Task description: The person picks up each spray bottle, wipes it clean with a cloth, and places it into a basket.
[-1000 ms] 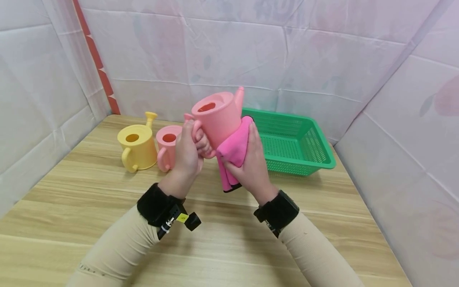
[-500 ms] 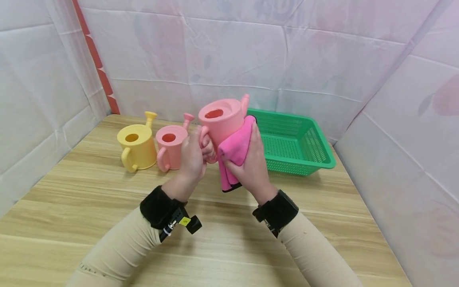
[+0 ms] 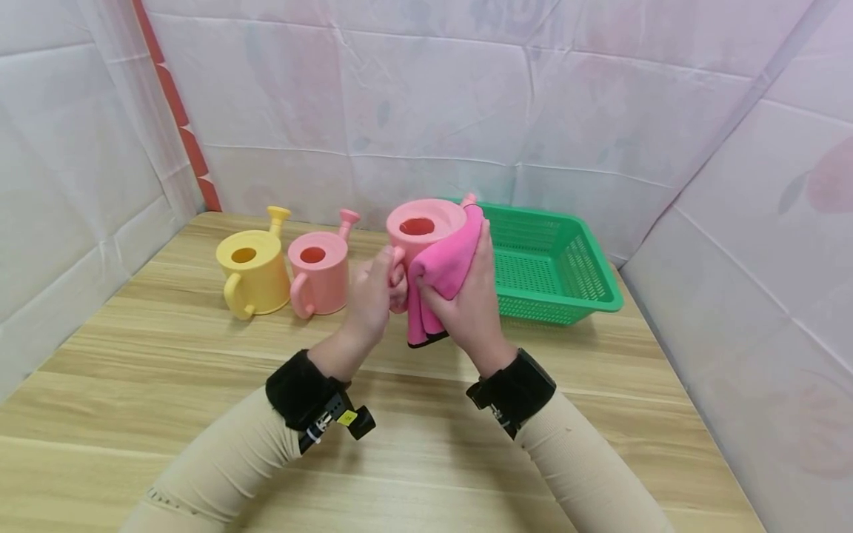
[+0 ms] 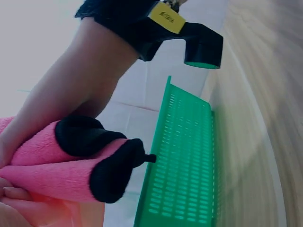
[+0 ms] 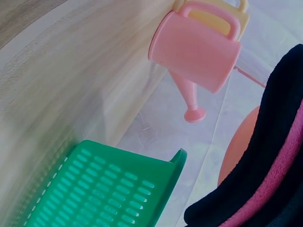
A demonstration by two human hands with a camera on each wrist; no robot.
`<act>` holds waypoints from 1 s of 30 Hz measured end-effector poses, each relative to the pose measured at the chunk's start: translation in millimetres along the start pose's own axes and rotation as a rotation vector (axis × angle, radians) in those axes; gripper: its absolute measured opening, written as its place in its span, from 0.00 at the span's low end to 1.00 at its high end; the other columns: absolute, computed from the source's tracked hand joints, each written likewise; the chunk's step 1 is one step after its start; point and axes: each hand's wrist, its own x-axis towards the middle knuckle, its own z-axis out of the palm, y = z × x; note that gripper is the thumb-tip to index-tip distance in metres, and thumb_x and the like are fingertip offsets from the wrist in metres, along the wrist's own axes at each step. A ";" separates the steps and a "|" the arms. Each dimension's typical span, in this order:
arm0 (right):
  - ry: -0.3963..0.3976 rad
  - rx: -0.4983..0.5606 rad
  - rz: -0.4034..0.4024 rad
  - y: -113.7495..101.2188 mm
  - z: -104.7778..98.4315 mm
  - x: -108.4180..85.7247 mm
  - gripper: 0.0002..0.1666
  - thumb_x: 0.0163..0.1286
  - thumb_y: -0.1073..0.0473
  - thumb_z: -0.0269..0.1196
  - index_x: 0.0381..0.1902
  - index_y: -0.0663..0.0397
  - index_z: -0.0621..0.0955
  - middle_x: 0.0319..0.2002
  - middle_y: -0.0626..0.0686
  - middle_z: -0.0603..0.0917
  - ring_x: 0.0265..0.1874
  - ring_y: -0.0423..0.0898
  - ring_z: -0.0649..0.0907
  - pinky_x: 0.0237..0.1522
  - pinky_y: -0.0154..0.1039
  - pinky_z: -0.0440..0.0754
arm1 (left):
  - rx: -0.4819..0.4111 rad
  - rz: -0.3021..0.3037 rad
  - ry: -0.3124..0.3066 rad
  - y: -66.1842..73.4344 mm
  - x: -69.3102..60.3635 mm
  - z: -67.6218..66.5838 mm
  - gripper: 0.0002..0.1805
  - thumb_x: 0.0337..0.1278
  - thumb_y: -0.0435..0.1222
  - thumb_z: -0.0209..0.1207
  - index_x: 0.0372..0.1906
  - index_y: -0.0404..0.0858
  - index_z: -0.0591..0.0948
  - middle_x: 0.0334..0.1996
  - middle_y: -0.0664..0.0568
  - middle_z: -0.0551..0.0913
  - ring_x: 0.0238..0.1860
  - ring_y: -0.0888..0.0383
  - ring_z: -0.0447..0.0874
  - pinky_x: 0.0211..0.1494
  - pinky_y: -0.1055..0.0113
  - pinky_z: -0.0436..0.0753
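Mid-frame, my L hand (image 3: 369, 296) clamps pink can (image 3: 408, 244) by handle (image 3: 398, 258), R hand (image 3: 474, 307) grips cloth (image 3: 448, 265); can's just lowered, cloth now hides lower spout (image 3: 469, 199).

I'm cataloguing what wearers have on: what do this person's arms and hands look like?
The left hand and right hand wear no gloves. Beige sleeves run down to black bands, one per wrist. The left band's black mount carries a yellow label with dark marks.
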 end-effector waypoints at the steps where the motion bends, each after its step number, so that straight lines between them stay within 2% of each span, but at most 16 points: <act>1: 0.003 0.009 -0.004 -0.2 -0.2 0.5 0.59 0.50 0.53 0.70 0.71 0.54 0.48 0.64 0.51 0.61 0.59 0.45 0.66 0.58 0.46 0.67 | 0.014 0.003 0.000 -0.7 -0.6 0.0 0.24 0.65 0.45 0.42 0.13 0.39 0.60 0.09 0.54 0.54 0.13 0.59 0.51 0.17 0.68 0.53; 5: 0.009 0.014 -0.009 -0.9 -1.8 0.2 0.60 0.50 0.54 0.71 0.71 0.55 0.47 0.65 0.54 0.60 0.59 0.46 0.66 0.58 0.45 0.67 | 0.044 0.006 -0.014 -5.0 -3.0 -0.1 0.25 0.65 0.46 0.43 0.13 0.39 0.60 0.09 0.54 0.54 0.12 0.59 0.51 0.17 0.69 0.54; 10: 0.015 -0.013 -0.011 -1.9 -4.3 -0.4 0.60 0.49 0.54 0.71 0.71 0.55 0.47 0.64 0.55 0.60 0.58 0.47 0.66 0.56 0.46 0.69 | 0.036 0.017 -0.034 -9.6 -5.4 0.6 0.25 0.65 0.45 0.43 0.13 0.38 0.61 0.09 0.54 0.55 0.12 0.60 0.52 0.16 0.70 0.54; 14: 0.019 -0.083 -0.059 -4.6 -6.9 1.5 0.60 0.48 0.52 0.72 0.71 0.57 0.49 0.66 0.56 0.59 0.61 0.48 0.65 0.58 0.47 0.68 | 0.047 0.042 -0.046 -11.2 -6.2 -0.1 0.25 0.65 0.44 0.43 0.13 0.37 0.61 0.09 0.53 0.56 0.12 0.60 0.52 0.16 0.70 0.54; 19: 0.005 -0.285 -0.186 -8.1 -9.2 1.9 0.61 0.46 0.47 0.73 0.69 0.62 0.53 0.69 0.61 0.55 0.67 0.55 0.58 0.62 0.54 0.62 | 0.132 0.088 -0.035 -9.1 -7.0 -3.1 0.26 0.66 0.45 0.41 0.12 0.37 0.61 0.10 0.52 0.57 0.13 0.58 0.54 0.17 0.69 0.56; 22: 0.004 -0.372 -0.298 -10.6 -7.8 2.1 0.58 0.45 0.46 0.73 0.66 0.65 0.57 0.66 0.65 0.60 0.66 0.60 0.59 0.63 0.56 0.59 | 0.158 0.112 -0.024 -8.3 -6.2 -5.3 0.25 0.67 0.45 0.41 0.12 0.38 0.62 0.10 0.52 0.58 0.13 0.57 0.55 0.17 0.69 0.57; 27: 0.004 -0.454 -0.469 -20.6 -3.2 -1.8 0.46 0.47 0.47 0.71 0.60 0.65 0.68 0.59 0.65 0.70 0.62 0.63 0.64 0.63 0.59 0.55 | 0.151 0.146 -0.016 -10.9 -4.8 -9.0 0.24 0.66 0.43 0.42 0.13 0.42 0.67 0.09 0.53 0.62 0.12 0.59 0.59 0.16 0.70 0.61; 30: -0.013 -0.455 -0.509 -27.7 -2.6 -3.7 0.40 0.48 0.48 0.71 0.56 0.62 0.73 0.56 0.62 0.74 0.61 0.61 0.67 0.62 0.60 0.56 | 0.196 0.180 -0.020 -12.0 -5.2 -10.6 0.23 0.66 0.40 0.41 0.13 0.42 0.68 0.09 0.54 0.64 0.11 0.61 0.60 0.15 0.70 0.62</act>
